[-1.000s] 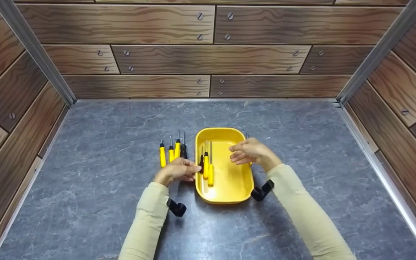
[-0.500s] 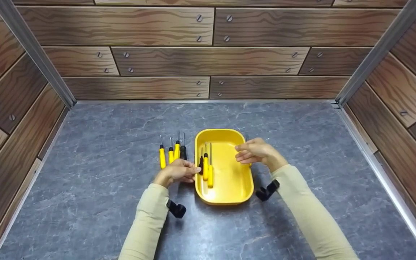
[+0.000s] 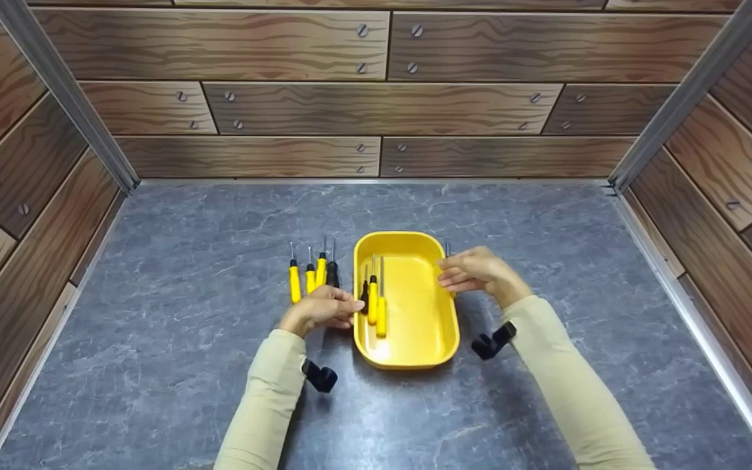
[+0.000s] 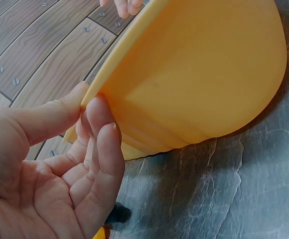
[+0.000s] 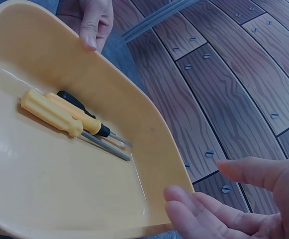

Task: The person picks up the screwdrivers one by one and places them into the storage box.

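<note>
My left hand (image 3: 322, 307) pinches the left rim of a yellow plastic tray (image 3: 418, 320); in the left wrist view, thumb and fingers (image 4: 107, 144) lie on either side of the rim. Inside the tray, along its left side, lie a black-handled screwdriver (image 3: 364, 298), a yellow screwdriver with a black collar (image 3: 372, 301) and a plain yellow screwdriver (image 3: 381, 318). My right hand (image 3: 484, 273) hovers by the right rim and holds nothing. In the right wrist view its thumb and fingers (image 5: 184, 211) stand apart near the rim.
Left of the tray, several screwdrivers lie on the grey marbled table, among them a yellow screwdriver (image 3: 294, 282) and a black screwdriver (image 3: 332, 273). Another screwdriver (image 3: 448, 247) lies right of the tray, mostly hidden by my right hand. Wood-patterned walls (image 3: 376, 108) enclose the table.
My right hand has moved right, from above the tray's inside to its right rim. My left hand, the tray and the screwdrivers have stayed in place.
</note>
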A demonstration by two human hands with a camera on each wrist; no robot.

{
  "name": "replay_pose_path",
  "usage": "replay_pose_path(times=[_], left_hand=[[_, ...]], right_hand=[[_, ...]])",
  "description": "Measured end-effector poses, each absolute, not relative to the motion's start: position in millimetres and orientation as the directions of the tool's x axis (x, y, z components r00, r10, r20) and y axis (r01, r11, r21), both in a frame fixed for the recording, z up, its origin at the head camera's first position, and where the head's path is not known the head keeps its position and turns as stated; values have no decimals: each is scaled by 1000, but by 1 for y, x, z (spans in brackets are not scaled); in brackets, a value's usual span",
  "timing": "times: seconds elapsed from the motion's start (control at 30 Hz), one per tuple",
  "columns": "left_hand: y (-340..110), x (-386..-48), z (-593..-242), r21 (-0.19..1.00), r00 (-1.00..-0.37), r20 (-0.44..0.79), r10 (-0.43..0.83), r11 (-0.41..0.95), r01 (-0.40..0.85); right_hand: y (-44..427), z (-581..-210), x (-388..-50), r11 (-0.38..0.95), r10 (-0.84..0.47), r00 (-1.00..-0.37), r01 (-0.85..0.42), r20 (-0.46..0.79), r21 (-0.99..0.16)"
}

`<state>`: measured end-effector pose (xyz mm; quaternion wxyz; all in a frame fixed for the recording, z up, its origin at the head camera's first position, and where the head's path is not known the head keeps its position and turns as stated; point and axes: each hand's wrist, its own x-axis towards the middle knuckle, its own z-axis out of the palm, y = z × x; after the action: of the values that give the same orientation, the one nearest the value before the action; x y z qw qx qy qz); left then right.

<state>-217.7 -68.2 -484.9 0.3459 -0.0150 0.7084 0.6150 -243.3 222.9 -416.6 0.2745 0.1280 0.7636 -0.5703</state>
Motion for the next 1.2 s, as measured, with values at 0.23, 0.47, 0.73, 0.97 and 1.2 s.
replay_pose_path(times=[0.23,0.47,0.73,0.97,1.2], left_hand=[[-68,-218,-485,859,-764,-512,391,244,-450],[-69,-218,-484,859,-766,-511,389,236,-454],[-68,-218,-484,858,-759,-513,401,242,-452],[-67,-219,-482,856,-762,-516,391,255,-449],[-68,-219,-484,854,-759,-520,391,253,-455]], right_hand=[[229,-417,-246,308,-93,-807,533,-583,-788],[239,-421,-248,298,-82,-800,549,-594,-781],[247,-431,-249,287,-33,-791,578,-611,-764],[250,-435,-250,266,-17,-789,589,-615,-763],[248,-441,-253,267,-14,-781,598,-624,-756]])
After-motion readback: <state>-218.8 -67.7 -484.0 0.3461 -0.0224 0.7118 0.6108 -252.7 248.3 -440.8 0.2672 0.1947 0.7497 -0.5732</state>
